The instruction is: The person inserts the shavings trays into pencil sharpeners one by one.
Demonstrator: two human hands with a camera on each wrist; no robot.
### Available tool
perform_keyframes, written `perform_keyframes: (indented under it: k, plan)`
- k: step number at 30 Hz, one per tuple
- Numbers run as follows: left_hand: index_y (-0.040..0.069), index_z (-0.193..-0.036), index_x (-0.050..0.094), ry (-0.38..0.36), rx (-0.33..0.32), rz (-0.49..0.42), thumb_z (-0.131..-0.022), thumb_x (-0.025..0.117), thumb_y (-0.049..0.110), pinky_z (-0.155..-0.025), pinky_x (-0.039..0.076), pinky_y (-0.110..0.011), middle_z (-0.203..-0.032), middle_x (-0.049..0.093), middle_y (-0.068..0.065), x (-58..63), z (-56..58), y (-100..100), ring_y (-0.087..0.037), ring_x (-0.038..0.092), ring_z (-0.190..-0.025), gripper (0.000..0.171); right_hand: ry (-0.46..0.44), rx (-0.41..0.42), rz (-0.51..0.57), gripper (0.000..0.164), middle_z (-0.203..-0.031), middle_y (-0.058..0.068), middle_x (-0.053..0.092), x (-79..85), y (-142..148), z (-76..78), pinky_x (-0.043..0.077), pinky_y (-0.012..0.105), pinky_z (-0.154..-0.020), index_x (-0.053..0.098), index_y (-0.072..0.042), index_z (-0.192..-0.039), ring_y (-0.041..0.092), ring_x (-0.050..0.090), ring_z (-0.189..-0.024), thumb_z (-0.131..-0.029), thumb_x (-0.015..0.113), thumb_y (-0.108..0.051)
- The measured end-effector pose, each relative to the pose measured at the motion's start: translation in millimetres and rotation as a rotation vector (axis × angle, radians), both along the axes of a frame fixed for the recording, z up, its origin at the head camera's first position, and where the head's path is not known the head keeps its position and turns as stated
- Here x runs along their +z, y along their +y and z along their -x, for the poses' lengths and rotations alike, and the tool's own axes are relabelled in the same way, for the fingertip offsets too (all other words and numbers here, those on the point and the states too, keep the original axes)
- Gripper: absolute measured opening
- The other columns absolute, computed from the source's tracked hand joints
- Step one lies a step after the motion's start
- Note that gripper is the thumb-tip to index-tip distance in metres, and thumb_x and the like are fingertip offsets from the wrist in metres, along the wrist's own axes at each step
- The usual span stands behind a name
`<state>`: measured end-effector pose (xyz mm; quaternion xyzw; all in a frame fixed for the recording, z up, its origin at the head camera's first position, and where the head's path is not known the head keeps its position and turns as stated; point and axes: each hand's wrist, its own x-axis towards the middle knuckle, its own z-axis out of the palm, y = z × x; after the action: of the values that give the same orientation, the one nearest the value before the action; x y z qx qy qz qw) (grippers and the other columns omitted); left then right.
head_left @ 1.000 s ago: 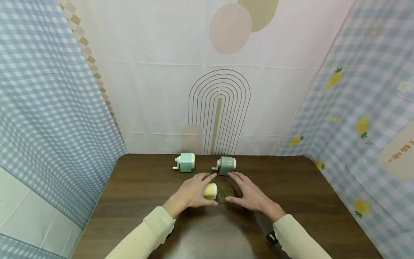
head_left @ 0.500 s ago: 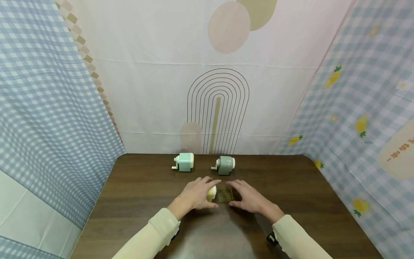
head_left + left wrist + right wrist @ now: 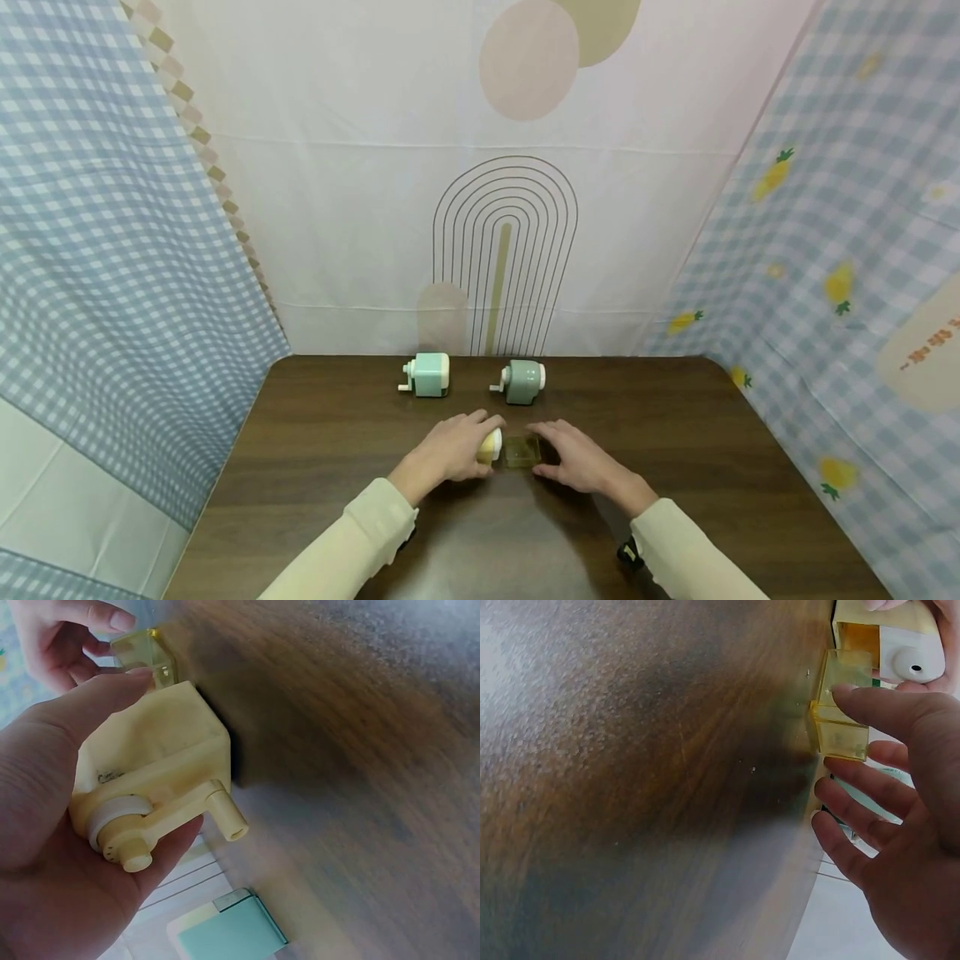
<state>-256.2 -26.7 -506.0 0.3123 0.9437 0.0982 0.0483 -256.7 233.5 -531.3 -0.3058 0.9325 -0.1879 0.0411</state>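
Observation:
My left hand (image 3: 448, 450) grips a yellow hand-crank pencil sharpener (image 3: 161, 731), thumb on one side and fingers on the other. Its crank handle (image 3: 225, 814) points away from the drawer in the left wrist view. In the right wrist view, the sharpener's white front with a pencil hole (image 3: 915, 667) faces my right hand, above an orange-lit opening. Just right of the sharpener, a clear yellow shavings drawer (image 3: 522, 452) sits on the table. My right hand (image 3: 579, 460) is beside the drawer, fingers loosely bent and thumb apart from them; whether it touches the drawer I cannot tell.
Two more crank sharpeners stand at the back of the brown wooden table (image 3: 315, 467): a mint one (image 3: 431, 375) on the left and a grey-green one (image 3: 523, 382) on the right. A patterned cloth (image 3: 360, 250) hangs behind the table, with checked cloths at both sides.
My left hand has shifted slightly right and its fingers have closed in around the yellow sharpener. My right thumb has drawn back from over the drawer toward the right.

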Motion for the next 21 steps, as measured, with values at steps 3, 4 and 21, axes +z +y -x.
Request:
perform_keyframes:
  k: [3,4,21]
  plan:
    - [0.026,-0.143,0.051,-0.006,-0.007,-0.003,-0.083,0.084,0.039,-0.08,0.058,-0.042,-0.129,0.058,-0.002,0.9,1.4,-0.1,-0.024,0.062,-0.104,0.07,0.011,0.014,0.02,0.056,-0.125,0.008,0.066,-0.8,-0.2,0.2,0.054,0.049,-0.092,0.06,-0.008,-0.138,0.023,0.058,-0.113,-0.089,0.081,-0.025]
    - [0.026,-0.142,0.051,-0.006,-0.007,-0.004,-0.083,0.085,0.038,-0.079,0.058,-0.042,-0.127,0.058,-0.001,1.0,1.8,-0.1,-0.024,0.063,-0.103,0.069,0.012,0.016,0.025,0.054,-0.124,0.007,0.067,-1.1,-0.5,0.4,0.054,0.048,-0.092,0.061,-0.007,-0.136,0.023,0.059,-0.112,-0.089,0.081,-0.025]
    - [0.028,-0.143,0.051,-0.013,0.012,-0.003,-0.083,0.084,0.036,-0.078,0.059,-0.041,-0.126,0.054,-0.002,-1.9,1.2,0.8,-0.022,0.061,-0.099,0.069,0.02,0.044,0.053,0.051,-0.126,0.006,0.067,-2.1,-18.6,1.8,0.054,0.049,-0.094,0.062,-0.008,-0.135,0.023,0.059,-0.115,-0.09,0.079,-0.026]
